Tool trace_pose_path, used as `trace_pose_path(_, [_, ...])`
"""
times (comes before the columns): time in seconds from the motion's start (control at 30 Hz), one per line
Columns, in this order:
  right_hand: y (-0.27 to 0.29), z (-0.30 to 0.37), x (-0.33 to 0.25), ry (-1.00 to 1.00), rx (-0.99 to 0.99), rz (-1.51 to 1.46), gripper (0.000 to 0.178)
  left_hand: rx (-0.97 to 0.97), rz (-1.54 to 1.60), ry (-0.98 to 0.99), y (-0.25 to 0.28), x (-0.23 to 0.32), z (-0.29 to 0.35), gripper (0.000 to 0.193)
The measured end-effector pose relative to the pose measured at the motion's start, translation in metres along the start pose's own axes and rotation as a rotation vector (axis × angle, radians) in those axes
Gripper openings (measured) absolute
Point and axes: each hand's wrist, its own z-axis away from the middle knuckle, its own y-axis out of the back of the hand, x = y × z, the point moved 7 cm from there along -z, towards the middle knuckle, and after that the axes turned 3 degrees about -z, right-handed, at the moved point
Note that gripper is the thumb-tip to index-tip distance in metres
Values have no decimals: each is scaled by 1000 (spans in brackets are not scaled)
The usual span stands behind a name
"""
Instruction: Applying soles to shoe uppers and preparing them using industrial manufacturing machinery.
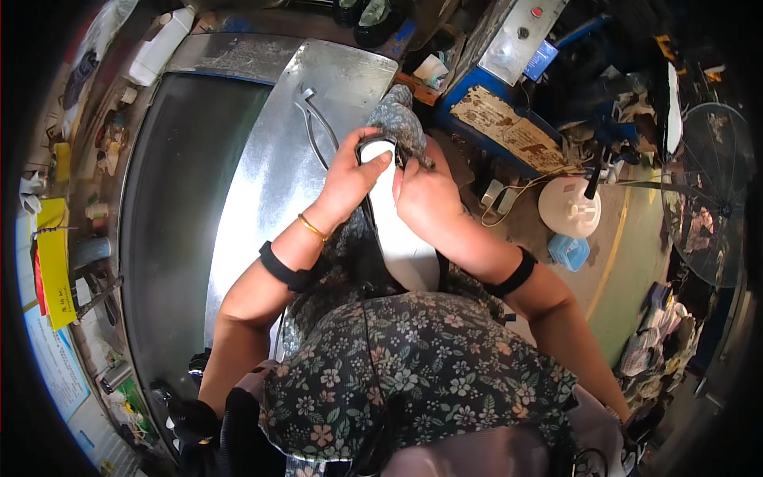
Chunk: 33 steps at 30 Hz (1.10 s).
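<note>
A long shoe [405, 238] with a white underside and a dark upper edge lies sole-up over my lap, its far end raised between my hands. My left hand [347, 181] is closed around that far end, with the thumb pressed on the white surface. At its right edge, the bent fingers of my right hand [429, 199] pinch the dark material; the fingertips are partly hidden. Just beyond my left hand, metal pincers [305, 97] rest on a shiny metal tabletop [342, 67]. Grey patterned cloth [399, 118] covers what is behind the shoe's far end.
Left of the tabletop runs a dark conveyor belt [179, 215]. A blue machine with a metal control panel [517, 40] stands at the far right. On the floor to the right are a white jug [560, 208], a blue plastic container [569, 253] and a large fan [707, 195].
</note>
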Motion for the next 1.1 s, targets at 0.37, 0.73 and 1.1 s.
trace_pose_path(0.37, [-41, 48, 36, -106, -233, -1477, 64, -158, 344, 105, -11, 14, -6, 43])
trace_pose_path(0.73, [-29, 10, -5, -69, 3, -1326, 67, 129, -1608, 23, 8, 60, 4, 51])
trace_pose_path(1.1, [24, 9, 38, 192, 388, -599, 63, -219, 116, 259, -11, 22, 102, 82])
